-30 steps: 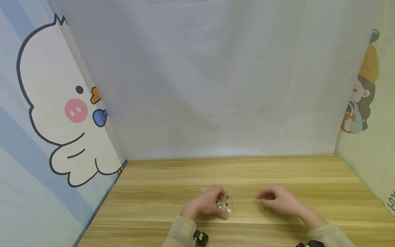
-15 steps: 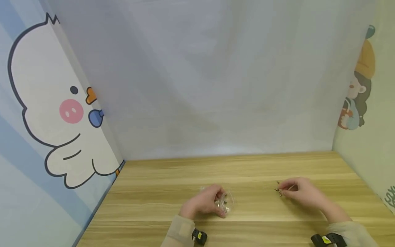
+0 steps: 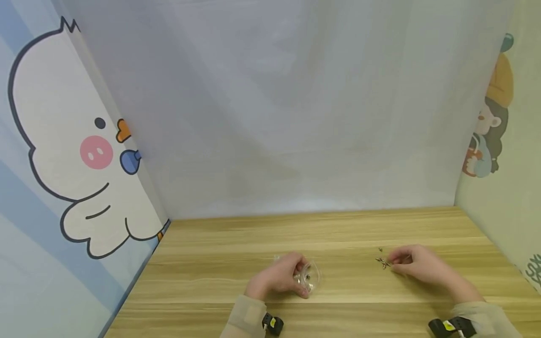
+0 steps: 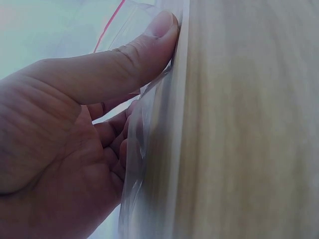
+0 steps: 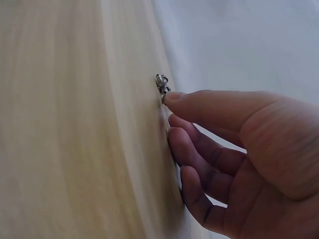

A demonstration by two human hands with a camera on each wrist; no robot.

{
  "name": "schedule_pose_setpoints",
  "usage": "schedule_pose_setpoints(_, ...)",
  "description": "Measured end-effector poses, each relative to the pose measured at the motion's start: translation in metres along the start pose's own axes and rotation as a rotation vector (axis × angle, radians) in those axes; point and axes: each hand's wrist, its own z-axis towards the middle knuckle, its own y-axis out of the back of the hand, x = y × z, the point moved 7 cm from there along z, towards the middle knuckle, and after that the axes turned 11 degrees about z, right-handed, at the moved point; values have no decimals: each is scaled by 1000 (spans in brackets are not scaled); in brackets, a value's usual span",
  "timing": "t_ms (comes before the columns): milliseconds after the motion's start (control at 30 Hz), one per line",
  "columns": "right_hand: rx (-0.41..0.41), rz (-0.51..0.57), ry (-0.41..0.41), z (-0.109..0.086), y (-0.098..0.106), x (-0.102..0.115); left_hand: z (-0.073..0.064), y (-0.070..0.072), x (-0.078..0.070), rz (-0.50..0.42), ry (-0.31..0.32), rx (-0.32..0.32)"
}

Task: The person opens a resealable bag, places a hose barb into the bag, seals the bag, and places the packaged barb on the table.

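My left hand [image 3: 279, 274] grips a clear plastic zip bag [image 3: 313, 274] low over the table, thumb on one side. A few small metal pieces show inside the bag, and its red seal line appears in the left wrist view. To the right, several small metal screws [image 3: 383, 264] lie in a loose pile on the wood, with one lone screw [image 3: 380, 249] just behind them. My right hand [image 3: 422, 265] is at the pile's right side, thumb and index finger slightly apart. In the right wrist view its thumb tip meets the screws [image 5: 162, 82]; the index fingertip is hidden there.
The wooden table [image 3: 211, 263] runs back to a pale cloth backdrop [image 3: 304, 117]. Printed cloth panels stand at the left and right. Each wrist wears a small black camera, the left camera [image 3: 273, 324] close to the front of the view.
My right hand has moved right from beside the bag to the screws, then drawn slightly right, uncovering more of the pile. The left hand still holds the bag in place.
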Motion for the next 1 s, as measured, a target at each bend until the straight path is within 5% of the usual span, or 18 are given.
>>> schedule_pose_setpoints(1000, -64, -75, -36, 3, -4, -1, 1, 0, 0, 11, -6, 3)
